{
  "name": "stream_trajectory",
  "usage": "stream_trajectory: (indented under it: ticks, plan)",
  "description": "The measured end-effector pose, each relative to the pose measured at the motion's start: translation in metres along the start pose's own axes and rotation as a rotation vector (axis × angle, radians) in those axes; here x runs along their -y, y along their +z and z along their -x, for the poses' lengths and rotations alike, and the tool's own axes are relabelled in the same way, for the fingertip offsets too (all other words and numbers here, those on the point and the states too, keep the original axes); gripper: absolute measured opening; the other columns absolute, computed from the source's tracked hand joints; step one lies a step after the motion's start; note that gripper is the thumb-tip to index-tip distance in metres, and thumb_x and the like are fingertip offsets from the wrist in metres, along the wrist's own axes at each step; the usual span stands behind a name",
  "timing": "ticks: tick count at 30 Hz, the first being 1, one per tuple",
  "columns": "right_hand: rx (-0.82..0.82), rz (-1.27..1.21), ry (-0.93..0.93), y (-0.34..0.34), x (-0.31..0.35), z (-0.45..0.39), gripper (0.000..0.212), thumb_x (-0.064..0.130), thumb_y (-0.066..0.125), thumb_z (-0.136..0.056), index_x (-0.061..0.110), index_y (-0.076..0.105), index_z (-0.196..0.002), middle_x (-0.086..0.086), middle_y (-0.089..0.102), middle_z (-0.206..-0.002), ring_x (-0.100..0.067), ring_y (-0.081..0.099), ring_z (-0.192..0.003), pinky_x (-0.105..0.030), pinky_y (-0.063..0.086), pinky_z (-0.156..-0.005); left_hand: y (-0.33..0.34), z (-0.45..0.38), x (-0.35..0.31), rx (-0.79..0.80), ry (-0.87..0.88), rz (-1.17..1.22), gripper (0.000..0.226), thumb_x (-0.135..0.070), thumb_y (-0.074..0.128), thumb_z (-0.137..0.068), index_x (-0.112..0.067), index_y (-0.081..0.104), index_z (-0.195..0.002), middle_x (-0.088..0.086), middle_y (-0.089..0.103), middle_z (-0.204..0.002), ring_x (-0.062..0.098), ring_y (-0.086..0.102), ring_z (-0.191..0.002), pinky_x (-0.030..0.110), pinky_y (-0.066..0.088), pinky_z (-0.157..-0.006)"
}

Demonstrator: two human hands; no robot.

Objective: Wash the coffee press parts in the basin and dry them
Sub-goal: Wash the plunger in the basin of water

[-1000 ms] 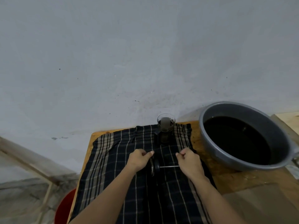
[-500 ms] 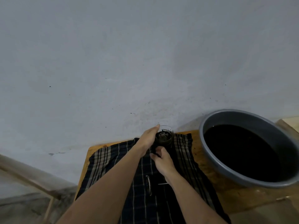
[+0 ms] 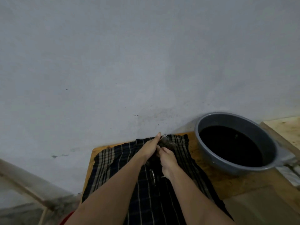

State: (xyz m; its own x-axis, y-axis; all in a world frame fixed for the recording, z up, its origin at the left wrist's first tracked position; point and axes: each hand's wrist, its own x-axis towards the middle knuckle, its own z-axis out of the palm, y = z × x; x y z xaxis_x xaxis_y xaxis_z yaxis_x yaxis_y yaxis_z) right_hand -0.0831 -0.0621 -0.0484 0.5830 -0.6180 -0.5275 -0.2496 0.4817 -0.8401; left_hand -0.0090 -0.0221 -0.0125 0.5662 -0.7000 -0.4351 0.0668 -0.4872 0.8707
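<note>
Both hands' grip, left hand (image 3: 150, 147) and right hand (image 3: 168, 157), now tilts the glass carafe (image 3: 167, 142).

Light: dim, flat and even, source not evident.
Shadows: soft, faint ones under the forearms on the checked cloth (image 3: 113, 161).
Blur: glass beaker (image 3: 167, 142) between the hands smeared.
Distortion: wide-angle bending of basin (image 3: 240, 166) right of the hands.

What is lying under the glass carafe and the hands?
A dark plaid cloth covers the wooden table, with the plunger lying on it. The table beneath the cloth is hidden.
</note>
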Motion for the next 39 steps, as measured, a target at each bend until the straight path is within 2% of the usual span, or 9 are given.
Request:
stream_trajectory:
  ticks: [1,6,11,15,21,24,32,36,39]
  plan:
    - [0.006,-0.004,-0.006,0.001,0.003,0.004,0.042,0.027,0.049,-0.100,0.010,0.050,-0.139,-0.010,0.055,-0.139,-0.025,0.051,-0.129,-0.041,0.043,-0.107,-0.002,0.002,0.000,-0.010,0.007,0.015,0.066,-0.061,0.032,-0.096,-0.017,0.044,-0.144,-0.009,0.063,-0.098,0.001,0.056,-0.091,0.022,0.037,-0.094]
    - [-0.025,0.021,-0.139,-0.005,0.013,0.024,0.041,0.038,0.053,-0.098,0.017,0.053,-0.133,-0.004,0.057,-0.132,-0.019,0.051,-0.125,-0.032,0.041,-0.104,-0.015,0.013,-0.001,-0.036,0.049,0.109,0.072,-0.065,0.033,-0.093,-0.016,0.041,-0.146,0.003,0.043,-0.150,0.020,0.042,-0.137,0.039,0.031,-0.115]
    - [-0.109,0.094,-0.296,-0.034,0.040,0.045,0.035,0.047,0.055,-0.093,0.019,0.072,-0.106,0.001,0.072,-0.109,-0.018,0.064,-0.108,-0.040,0.049,-0.100,-0.016,0.028,-0.024,0.030,0.146,0.150,0.061,-0.059,0.038,-0.095,-0.017,0.050,-0.138,0.001,0.052,-0.142,0.023,0.048,-0.129,0.045,0.044,-0.104]
    - [-0.176,0.159,-0.353,-0.080,0.073,0.066,0.026,0.033,0.058,-0.094,0.016,0.074,-0.082,-0.004,0.075,-0.085,-0.021,0.070,-0.089,-0.036,0.054,-0.083,0.006,0.032,-0.053,0.143,0.182,0.171,0.034,-0.052,0.043,-0.097,-0.027,0.066,-0.101,0.001,0.069,-0.111,0.021,0.064,-0.103,0.039,0.054,-0.084]
    - [-0.318,0.003,-0.337,-0.165,0.114,0.067,0.026,0.019,0.052,-0.095,0.012,0.056,-0.070,-0.003,0.052,-0.067,-0.017,0.052,-0.069,-0.030,0.042,-0.069,0.084,0.014,-0.084,0.275,0.219,0.062,0.045,-0.054,0.048,-0.093,-0.027,0.062,-0.126,-0.005,0.062,-0.126,0.017,0.056,-0.118,0.046,0.044,-0.105]
    - [-0.342,-0.236,-0.218,-0.208,0.123,0.051,0.022,0.019,0.051,-0.096,0.014,0.055,-0.075,-0.001,0.048,-0.067,-0.014,0.049,-0.067,-0.028,0.045,-0.068,0.134,-0.007,-0.091,0.286,0.205,0.034,0.037,-0.047,0.049,-0.096,-0.022,0.062,-0.121,-0.004,0.064,-0.122,0.014,0.056,-0.115,0.034,0.046,-0.098]
    - [-0.370,-0.540,-0.008,-0.273,0.090,-0.030,0.019,0.021,0.054,-0.095,0.014,0.059,-0.079,-0.002,0.052,-0.071,-0.015,0.053,-0.070,-0.038,0.049,-0.076,0.215,-0.081,-0.088,0.055,-0.058,0.083,0.048,-0.057,0.058,-0.086,-0.013,0.059,-0.104,0.009,0.062,-0.111,0.029,0.062,-0.106,0.046,0.051,-0.097]
    - [-0.357,-0.639,0.083,-0.279,0.081,-0.055,0.023,0.020,0.050,-0.097,0.010,0.055,-0.077,-0.006,0.052,-0.075,-0.018,0.055,-0.073,-0.045,0.047,-0.091,0.230,-0.102,-0.083,0.022,-0.343,0.376,0.070,-0.049,0.062,-0.087,-0.005,0.045,-0.139,0.019,0.057,-0.130,0.033,0.060,-0.092,0.044,0.053,-0.090]
    - [-0.283,-0.675,0.174,-0.282,0.079,-0.065,0.023,0.019,0.049,-0.097,0.006,0.055,-0.079,-0.011,0.054,-0.081,-0.023,0.057,-0.078,-0.049,0.046,-0.090,0.236,-0.109,-0.079,0.013,-0.472,0.451,0.059,-0.044,0.059,-0.092,-0.001,0.050,-0.132,0.023,0.057,-0.127,0.036,0.058,-0.088,0.048,0.048,-0.085]
